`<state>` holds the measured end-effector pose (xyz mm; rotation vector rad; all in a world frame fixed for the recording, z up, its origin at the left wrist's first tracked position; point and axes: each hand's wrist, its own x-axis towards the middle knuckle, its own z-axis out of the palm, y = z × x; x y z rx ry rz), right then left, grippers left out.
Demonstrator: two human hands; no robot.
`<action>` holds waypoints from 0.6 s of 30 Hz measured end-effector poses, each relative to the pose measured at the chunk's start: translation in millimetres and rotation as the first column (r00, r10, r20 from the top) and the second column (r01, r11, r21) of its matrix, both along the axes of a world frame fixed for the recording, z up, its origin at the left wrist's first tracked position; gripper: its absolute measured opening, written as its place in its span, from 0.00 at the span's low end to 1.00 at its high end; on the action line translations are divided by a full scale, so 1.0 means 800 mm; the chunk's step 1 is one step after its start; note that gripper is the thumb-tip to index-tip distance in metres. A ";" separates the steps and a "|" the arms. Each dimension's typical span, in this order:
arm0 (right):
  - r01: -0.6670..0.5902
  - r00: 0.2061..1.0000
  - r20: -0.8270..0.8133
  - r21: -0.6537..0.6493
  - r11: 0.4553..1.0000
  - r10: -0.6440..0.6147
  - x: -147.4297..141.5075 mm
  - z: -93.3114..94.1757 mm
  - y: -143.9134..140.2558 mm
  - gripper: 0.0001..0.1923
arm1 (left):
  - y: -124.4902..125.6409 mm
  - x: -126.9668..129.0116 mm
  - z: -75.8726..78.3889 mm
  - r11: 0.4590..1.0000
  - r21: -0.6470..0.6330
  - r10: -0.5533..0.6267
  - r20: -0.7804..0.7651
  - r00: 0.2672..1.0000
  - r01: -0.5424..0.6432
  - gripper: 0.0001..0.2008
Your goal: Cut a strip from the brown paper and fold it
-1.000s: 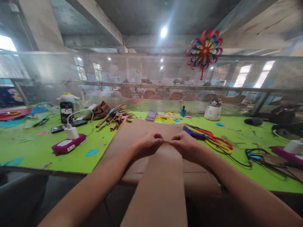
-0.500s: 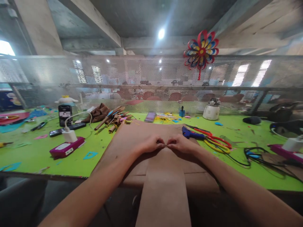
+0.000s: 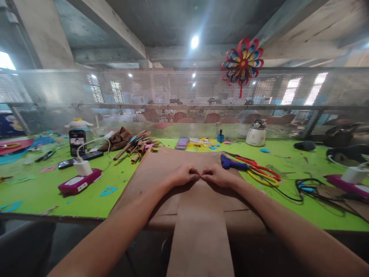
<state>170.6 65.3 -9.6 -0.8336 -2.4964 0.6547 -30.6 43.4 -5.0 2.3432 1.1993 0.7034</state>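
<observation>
A long strip of brown paper (image 3: 200,231) runs toward me over the near edge of a larger brown sheet (image 3: 138,184) and hangs past the table. At the strip's far end, the fingers of my left hand (image 3: 186,174) are closed in a pinch on its edge. My right hand (image 3: 216,175) pinches the same end just beside it, with the fingertips of both hands almost touching. The fingers partly hide that edge. Close to my right hand lie a blue glue gun (image 3: 232,163), red-handled scissors (image 3: 266,171) and a yellow-handled pair (image 3: 265,180).
Left on the green table (image 3: 118,206) are a magenta power strip (image 3: 80,182), a phone (image 3: 77,142) and rolled brown paper tubes (image 3: 135,146). A white bottle (image 3: 256,134) stands at the back right. Black cable (image 3: 311,188) lies at right, and a paper pinwheel (image 3: 243,62) hangs above.
Both hands keep their pinch at the strip's end with hardly any movement. The whole view has shifted slightly.
</observation>
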 end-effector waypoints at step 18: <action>0.059 0.998 0.014 0.063 0.996 -0.060 -0.006 -0.007 -0.005 0.14 | -0.003 -0.003 -0.004 0.998 -0.034 0.054 -0.069 0.996 -0.056 0.08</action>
